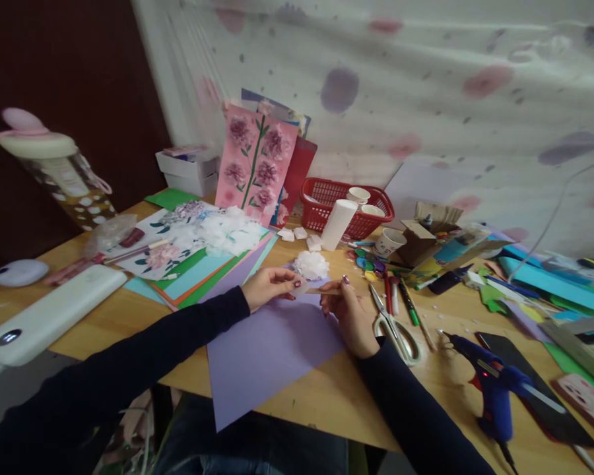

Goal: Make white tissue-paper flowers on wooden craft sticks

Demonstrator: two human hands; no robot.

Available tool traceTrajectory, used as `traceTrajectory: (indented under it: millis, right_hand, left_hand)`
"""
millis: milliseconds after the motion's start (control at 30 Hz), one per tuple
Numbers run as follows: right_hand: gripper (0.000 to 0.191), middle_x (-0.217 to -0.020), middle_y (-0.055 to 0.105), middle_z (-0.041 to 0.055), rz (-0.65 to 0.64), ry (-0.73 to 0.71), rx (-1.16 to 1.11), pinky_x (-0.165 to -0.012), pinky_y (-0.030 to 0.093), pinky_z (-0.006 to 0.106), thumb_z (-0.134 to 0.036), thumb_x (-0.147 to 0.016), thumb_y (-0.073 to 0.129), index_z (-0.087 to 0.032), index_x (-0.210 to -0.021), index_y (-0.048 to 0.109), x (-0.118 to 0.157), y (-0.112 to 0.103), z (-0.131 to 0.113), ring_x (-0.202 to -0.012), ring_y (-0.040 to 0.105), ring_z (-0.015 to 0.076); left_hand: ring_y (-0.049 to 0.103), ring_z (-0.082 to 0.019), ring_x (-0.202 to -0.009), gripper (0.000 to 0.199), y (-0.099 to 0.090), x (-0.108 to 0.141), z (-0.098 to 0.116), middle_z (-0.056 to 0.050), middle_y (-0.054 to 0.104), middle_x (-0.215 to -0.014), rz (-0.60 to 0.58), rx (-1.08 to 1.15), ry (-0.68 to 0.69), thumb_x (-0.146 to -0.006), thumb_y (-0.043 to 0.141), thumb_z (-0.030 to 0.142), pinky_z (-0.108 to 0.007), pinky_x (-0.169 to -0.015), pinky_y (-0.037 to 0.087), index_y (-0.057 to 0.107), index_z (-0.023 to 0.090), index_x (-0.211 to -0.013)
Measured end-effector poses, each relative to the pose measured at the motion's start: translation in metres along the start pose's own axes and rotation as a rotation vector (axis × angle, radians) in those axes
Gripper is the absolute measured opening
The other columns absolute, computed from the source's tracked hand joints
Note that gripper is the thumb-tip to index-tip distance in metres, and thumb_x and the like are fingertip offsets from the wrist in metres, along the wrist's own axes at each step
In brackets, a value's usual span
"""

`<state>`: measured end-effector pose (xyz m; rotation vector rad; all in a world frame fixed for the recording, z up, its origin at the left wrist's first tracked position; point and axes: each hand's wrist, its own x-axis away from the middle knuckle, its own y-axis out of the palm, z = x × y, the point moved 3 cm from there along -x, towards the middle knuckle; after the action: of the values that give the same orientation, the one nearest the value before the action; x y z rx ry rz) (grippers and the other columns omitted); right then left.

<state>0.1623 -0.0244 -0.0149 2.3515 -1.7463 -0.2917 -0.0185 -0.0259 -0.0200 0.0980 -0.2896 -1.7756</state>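
My left hand pinches a small piece of thin white paper between thumb and fingertips. In my right hand is a thin, pale stick, its tip touching or very close to the white piece. Both hands are over a sheet of purple paper that reaches past the table's front edge. Just behind them sits a ruffled white paper flower. Scissors lie to the right of my right hand, beside several pens and a brush.
A blue glue gun with a red light lies at right, near a black phone. Behind stand a red basket, a white cylinder and a pink flower picture. White petals and a white power bank are left.
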Motion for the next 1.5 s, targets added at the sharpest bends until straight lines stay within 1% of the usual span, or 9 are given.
traceTrajectory:
  millis: [100, 233, 433, 567, 700, 867, 1067, 1267, 1500]
  right_hand:
    - [0.045, -0.055, 0.058, 0.001, -0.008, -0.01, -0.003, -0.047, 0.039, 0.023, -0.062, -0.077, 0.059, -0.018, -0.073, 0.07, 0.0, 0.0, 0.0, -0.048, 0.05, 0.0106]
    - [0.043, -0.054, 0.058, 0.0012, 0.004, -0.017, -0.008, -0.047, 0.039, 0.023, -0.06, -0.077, 0.059, -0.018, -0.074, 0.07, 0.0, -0.001, -0.002, -0.048, 0.05, 0.0112]
    - [0.043, -0.051, 0.057, 0.0012, 0.013, -0.025, -0.022, -0.046, 0.037, 0.023, -0.058, -0.077, 0.059, -0.017, -0.07, 0.07, 0.001, -0.001, -0.004, -0.046, 0.049, 0.0108]
    - [0.041, -0.049, 0.055, 0.0004, 0.014, -0.037, -0.014, -0.046, 0.038, 0.023, -0.056, -0.077, 0.06, -0.017, -0.069, 0.07, -0.001, -0.002, -0.004, -0.046, 0.048, 0.0114]
    - [0.04, -0.05, 0.055, 0.0003, 0.013, -0.028, -0.026, -0.045, 0.037, 0.023, -0.055, -0.076, 0.061, -0.017, -0.069, 0.069, -0.003, -0.004, -0.003, -0.047, 0.048, 0.0117]
    - [0.04, -0.051, 0.056, 0.0002, 0.013, -0.028, -0.017, -0.045, 0.038, 0.023, -0.054, -0.08, 0.057, -0.017, -0.07, 0.068, -0.003, -0.005, -0.002, -0.047, 0.049, 0.0115]
    - [0.04, -0.051, 0.056, 0.0005, 0.044, -0.038, -0.022, -0.044, 0.038, 0.024, -0.053, -0.08, 0.056, -0.017, -0.07, 0.067, -0.003, -0.005, -0.004, -0.047, 0.05, 0.0122]
    - [0.041, -0.041, 0.049, -0.0021, 0.287, -0.137, -0.063, -0.039, 0.032, 0.022, -0.05, -0.08, 0.054, -0.017, -0.057, 0.06, -0.007, -0.019, -0.006, -0.037, 0.042, 0.0088]
    - [0.043, -0.039, 0.047, -0.0022, 0.231, -0.072, -0.038, -0.04, 0.033, 0.022, -0.052, -0.081, 0.053, -0.016, -0.059, 0.061, -0.009, -0.019, 0.001, -0.036, 0.044, 0.0091]
  left_hand:
    - [0.06, -0.012, -0.066, 0.036, -0.001, 0.0, -0.001, -0.004, 0.068, -0.076, 0.012, 0.054, -0.059, -0.057, 0.085, 0.031, -0.028, -0.062, 0.052, 0.07, 0.012, -0.083]
    - [0.063, -0.012, -0.067, 0.031, -0.003, 0.0, 0.0, -0.004, 0.069, -0.078, -0.007, 0.074, -0.092, -0.057, 0.084, 0.019, -0.03, -0.067, 0.054, 0.07, 0.011, -0.084]
    - [0.066, -0.013, -0.061, 0.026, -0.006, -0.002, -0.002, -0.003, 0.07, -0.068, -0.036, -0.042, -0.064, -0.058, 0.082, 0.019, -0.03, -0.068, 0.054, 0.069, 0.011, -0.079]
    - [0.067, -0.014, -0.063, 0.026, -0.005, -0.002, -0.003, -0.004, 0.072, -0.071, -0.122, -0.112, -0.031, -0.062, 0.08, 0.02, -0.033, -0.073, 0.054, 0.068, 0.011, -0.084]
    - [0.067, -0.013, -0.065, 0.021, -0.003, -0.001, -0.005, -0.003, 0.074, -0.076, -0.187, -0.095, -0.073, -0.067, 0.075, 0.015, -0.032, -0.073, 0.053, 0.067, 0.012, -0.086]
    - [0.068, -0.015, -0.069, 0.012, 0.001, 0.002, -0.005, -0.007, 0.075, -0.077, -0.256, 0.054, -0.16, -0.074, 0.065, 0.017, -0.03, -0.071, 0.052, 0.069, 0.012, -0.085]
    - [0.066, -0.013, -0.065, 0.033, 0.0, 0.002, -0.004, -0.006, 0.074, -0.079, -0.315, -0.02, -0.132, -0.063, 0.079, 0.016, -0.029, -0.07, 0.052, 0.068, 0.011, -0.094]
    - [0.068, -0.012, -0.072, 0.04, -0.005, 0.0, -0.002, -0.003, 0.075, -0.08, -0.229, -0.067, -0.056, -0.065, 0.079, 0.017, -0.026, -0.075, 0.049, 0.064, 0.013, -0.101]
    - [0.068, -0.011, -0.072, 0.045, -0.007, -0.001, -0.002, -0.003, 0.075, -0.078, -0.169, -0.154, -0.024, -0.07, 0.075, 0.015, -0.026, -0.077, 0.047, 0.058, 0.012, -0.112]
